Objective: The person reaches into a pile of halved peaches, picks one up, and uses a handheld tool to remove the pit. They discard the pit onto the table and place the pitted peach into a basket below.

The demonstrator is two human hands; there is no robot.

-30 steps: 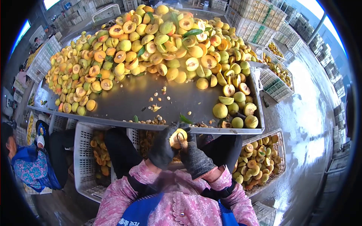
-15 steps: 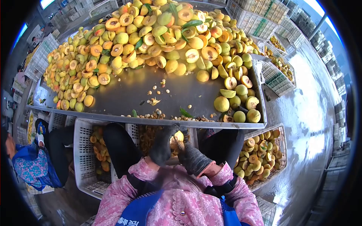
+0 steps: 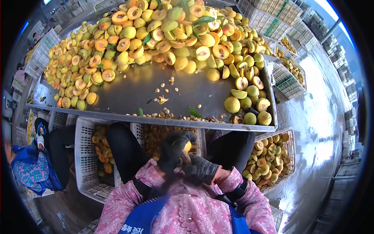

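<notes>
head view: the gloved left hand [image 3: 171, 150] curls its fingers around a piece of yellow fruit [image 3: 187, 146], held low between the person's knees and partly covered. the gloved right hand [image 3: 200, 170] meets it from the right, fingers folded in beside a small brownish thing [image 3: 186, 158]; whether they pinch it i cannot tell.

just beyond and below the fingers is a middle crate [image 3: 137, 132], white and slotted, thickly filled with fruit pieces. left of the fingers, past the left knee, a left crate [image 3: 79, 156] holds a smaller lot of orange-yellow pieces against its far side. right of the fingers, past the right knee, a right crate [image 3: 294, 156] is heaped with yellow-green halves, many cut side up.

ahead of the fingers stretches a metal table [image 3: 198, 93] with a raised rim. a big heap of fruit [image 3: 156, 39], whole and halved, covers its far and left parts and runs down its right edge. pits [image 3: 163, 114] and a green leaf [image 3: 195, 112] lie along the near rim.

far ahead and right of the fingers are stacked crates [image 3: 269, 17] and a shiny, wet-looking floor [image 3: 319, 128]. well to the left sits a co-worker [image 3: 31, 169] in a blue apron.
</notes>
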